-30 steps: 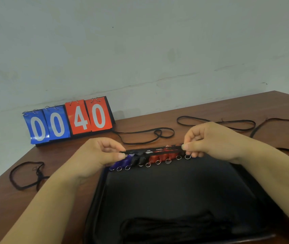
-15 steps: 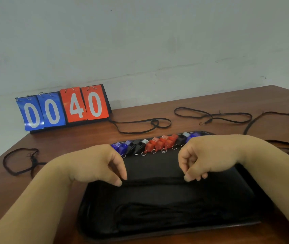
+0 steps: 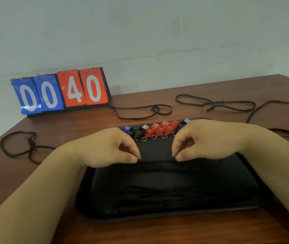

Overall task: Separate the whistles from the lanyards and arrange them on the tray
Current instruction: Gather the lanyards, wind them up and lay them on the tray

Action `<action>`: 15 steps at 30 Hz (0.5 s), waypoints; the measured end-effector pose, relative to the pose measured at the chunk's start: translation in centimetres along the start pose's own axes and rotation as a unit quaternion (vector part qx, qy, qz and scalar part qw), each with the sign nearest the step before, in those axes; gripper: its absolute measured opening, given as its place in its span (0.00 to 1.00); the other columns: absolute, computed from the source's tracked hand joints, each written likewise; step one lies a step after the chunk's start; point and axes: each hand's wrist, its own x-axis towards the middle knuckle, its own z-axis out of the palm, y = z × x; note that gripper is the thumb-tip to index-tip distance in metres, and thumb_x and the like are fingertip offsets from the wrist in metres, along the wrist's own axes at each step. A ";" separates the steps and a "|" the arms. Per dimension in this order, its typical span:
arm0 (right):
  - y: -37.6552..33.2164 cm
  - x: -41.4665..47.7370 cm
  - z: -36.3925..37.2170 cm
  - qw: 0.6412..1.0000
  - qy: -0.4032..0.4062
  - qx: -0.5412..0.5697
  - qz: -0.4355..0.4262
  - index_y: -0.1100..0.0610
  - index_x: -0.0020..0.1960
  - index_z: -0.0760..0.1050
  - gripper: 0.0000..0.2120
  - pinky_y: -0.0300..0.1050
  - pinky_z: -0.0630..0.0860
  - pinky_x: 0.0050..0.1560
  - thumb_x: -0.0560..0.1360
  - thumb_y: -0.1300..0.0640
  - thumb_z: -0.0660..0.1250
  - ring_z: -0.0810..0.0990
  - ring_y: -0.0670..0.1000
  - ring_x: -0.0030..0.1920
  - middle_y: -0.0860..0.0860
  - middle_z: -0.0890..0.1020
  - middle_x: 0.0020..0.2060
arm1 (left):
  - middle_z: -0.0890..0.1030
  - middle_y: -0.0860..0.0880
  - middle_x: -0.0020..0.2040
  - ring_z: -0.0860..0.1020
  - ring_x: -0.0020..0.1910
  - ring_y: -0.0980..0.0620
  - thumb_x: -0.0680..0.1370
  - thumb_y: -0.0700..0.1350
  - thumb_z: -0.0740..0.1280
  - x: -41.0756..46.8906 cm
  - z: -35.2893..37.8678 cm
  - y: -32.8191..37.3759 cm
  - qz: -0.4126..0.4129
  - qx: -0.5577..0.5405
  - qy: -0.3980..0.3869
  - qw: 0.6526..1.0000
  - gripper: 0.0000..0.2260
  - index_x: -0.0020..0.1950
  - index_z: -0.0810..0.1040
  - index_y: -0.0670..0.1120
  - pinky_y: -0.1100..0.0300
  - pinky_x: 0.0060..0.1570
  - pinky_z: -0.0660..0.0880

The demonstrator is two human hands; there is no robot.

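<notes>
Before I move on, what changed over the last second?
The left hand and right hand brought the stretched black lanyard from the whistle row toward the person, down onto the tray, still pinching its ends, closer together. Whistle row, loose lanyards and scoreboard stayed put.

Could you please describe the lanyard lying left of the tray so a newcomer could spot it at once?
Find the blue-and-red scoreboard at the back left of the table, then come toward the camera, left of the black tray. The black lanyard lies there in a knotted coil; the other loose lanyards lie behind or right of the tray.
</notes>
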 end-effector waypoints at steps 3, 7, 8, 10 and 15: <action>-0.1 0.1 0.4 1.000 -0.022 0.002 -0.004 0.45 0.54 0.84 0.06 0.27 0.74 0.44 0.78 0.51 0.72 0.81 0.34 0.41 0.29 0.82 0.41 | 0.87 0.60 0.47 0.84 0.48 0.62 0.78 0.46 0.74 0.0 0.3 0.3 -0.010 -0.005 -0.027 1.000 0.06 0.52 0.87 0.56 0.63 0.55 0.79; -0.1 0.2 0.4 0.999 -0.052 -0.005 -0.012 0.45 0.55 0.84 0.07 0.26 0.73 0.41 0.78 0.53 0.72 0.79 0.33 0.37 0.30 0.81 0.36 | 0.86 0.58 0.47 0.84 0.47 0.60 0.78 0.46 0.75 -0.2 0.4 0.5 0.002 -0.007 -0.049 0.999 0.06 0.51 0.87 0.56 0.65 0.51 0.79; -0.2 0.2 0.4 0.998 -0.061 -0.003 -0.016 0.45 0.55 0.84 0.07 0.26 0.73 0.40 0.78 0.54 0.73 0.80 0.34 0.37 0.30 0.81 0.35 | 0.86 0.59 0.46 0.84 0.47 0.60 0.78 0.45 0.75 -0.3 0.4 0.5 0.006 -0.012 -0.058 0.998 0.06 0.51 0.87 0.56 0.66 0.50 0.78; -0.3 0.0 0.4 0.996 -0.090 0.013 -0.019 0.46 0.55 0.85 0.08 0.27 0.73 0.41 0.77 0.55 0.74 0.80 0.34 0.38 0.32 0.82 0.36 | 0.86 0.59 0.46 0.84 0.47 0.60 0.77 0.43 0.75 -0.4 0.5 0.7 0.016 -0.023 -0.078 0.997 0.07 0.52 0.87 0.54 0.68 0.49 0.77; -0.5 -0.3 0.2 0.990 -0.134 0.033 -0.030 0.49 0.57 0.85 0.09 0.33 0.78 0.50 0.77 0.56 0.74 0.84 0.42 0.46 0.44 0.86 0.47 | 0.87 0.51 0.46 0.86 0.45 0.51 0.77 0.41 0.76 -0.4 0.8 0.7 0.036 -0.045 -0.109 0.992 0.07 0.52 0.87 0.51 0.63 0.48 0.80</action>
